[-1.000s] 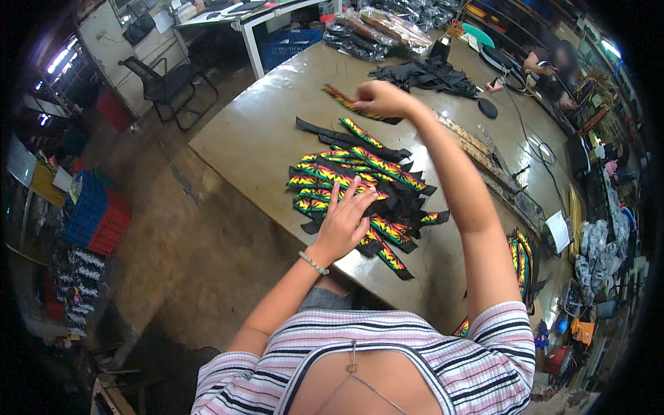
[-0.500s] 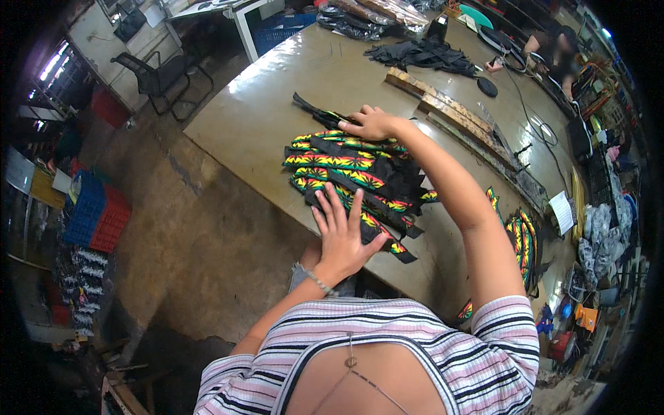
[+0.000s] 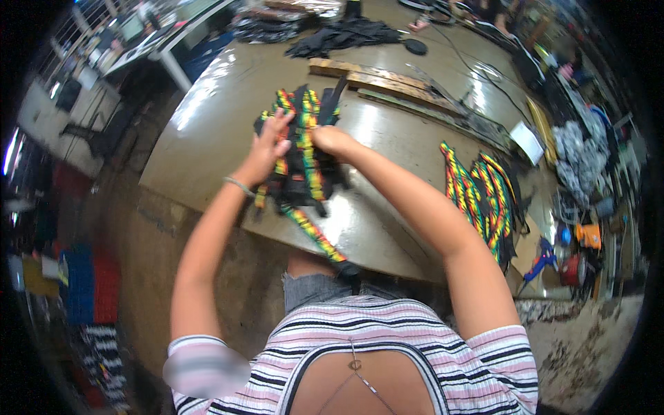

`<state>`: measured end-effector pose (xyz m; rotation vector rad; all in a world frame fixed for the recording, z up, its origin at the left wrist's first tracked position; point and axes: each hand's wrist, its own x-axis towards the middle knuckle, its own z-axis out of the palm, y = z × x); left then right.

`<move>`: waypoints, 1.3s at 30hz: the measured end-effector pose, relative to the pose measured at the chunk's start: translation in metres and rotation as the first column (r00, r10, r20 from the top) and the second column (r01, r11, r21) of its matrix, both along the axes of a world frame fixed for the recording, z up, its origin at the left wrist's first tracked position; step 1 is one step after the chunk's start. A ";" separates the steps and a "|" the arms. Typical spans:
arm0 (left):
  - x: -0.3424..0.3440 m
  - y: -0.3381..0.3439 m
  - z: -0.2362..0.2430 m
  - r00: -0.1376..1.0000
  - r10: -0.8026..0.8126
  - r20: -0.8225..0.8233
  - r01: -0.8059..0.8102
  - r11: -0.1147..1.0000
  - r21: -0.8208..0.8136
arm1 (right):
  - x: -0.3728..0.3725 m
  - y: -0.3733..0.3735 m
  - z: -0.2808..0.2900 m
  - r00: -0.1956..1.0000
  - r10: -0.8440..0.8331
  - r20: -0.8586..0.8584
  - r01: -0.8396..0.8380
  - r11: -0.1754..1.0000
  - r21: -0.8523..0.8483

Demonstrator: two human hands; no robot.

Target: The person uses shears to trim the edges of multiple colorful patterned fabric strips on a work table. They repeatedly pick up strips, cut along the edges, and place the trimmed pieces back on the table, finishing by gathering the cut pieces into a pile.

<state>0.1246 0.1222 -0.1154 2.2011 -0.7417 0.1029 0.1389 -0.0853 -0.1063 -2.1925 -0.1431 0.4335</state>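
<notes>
A bundle of black fabric straps with red, yellow and green patterned bands (image 3: 309, 162) lies on the table between my hands, its strips running away from me. My left hand (image 3: 265, 151) rests on the left side of the bundle, fingers stretched out over the straps. Along the right edge, my right hand (image 3: 333, 142) is curled closed against the straps, its fingertips hidden. One patterned strap (image 3: 312, 233) trails from the bundle's near end over the table edge toward my lap. Motion blurs both hands and the bundle a little.
More patterned straps (image 3: 484, 197) lie in a second pile on the right. Long wooden bars (image 3: 387, 83) and a metal strip cross the table beyond my hands. Black fabric pieces (image 3: 346, 38) are heaped at the far side. A blue glue gun (image 3: 541, 263) sits at the right.
The bundle has turned from lying crosswise to pointing away from me. My left hand has moved up and left, and my right hand down and left. The view has shifted.
</notes>
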 end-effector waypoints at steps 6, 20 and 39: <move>0.106 0.064 0.028 0.975 -0.216 -0.055 0.220 0.892 0.395 | 0.006 0.040 0.029 0.850 -0.269 -0.453 0.460 0.796 0.392; -0.206 0.014 -0.100 0.445 0.595 -0.669 -0.870 0.108 -0.482 | -0.208 -0.021 -0.022 0.895 -0.030 0.446 -0.092 0.964 0.250; -0.175 0.166 -0.575 0.288 0.722 -0.630 -0.345 0.691 0.635 | -0.133 0.175 -0.005 0.424 0.751 0.505 -0.594 0.652 -0.471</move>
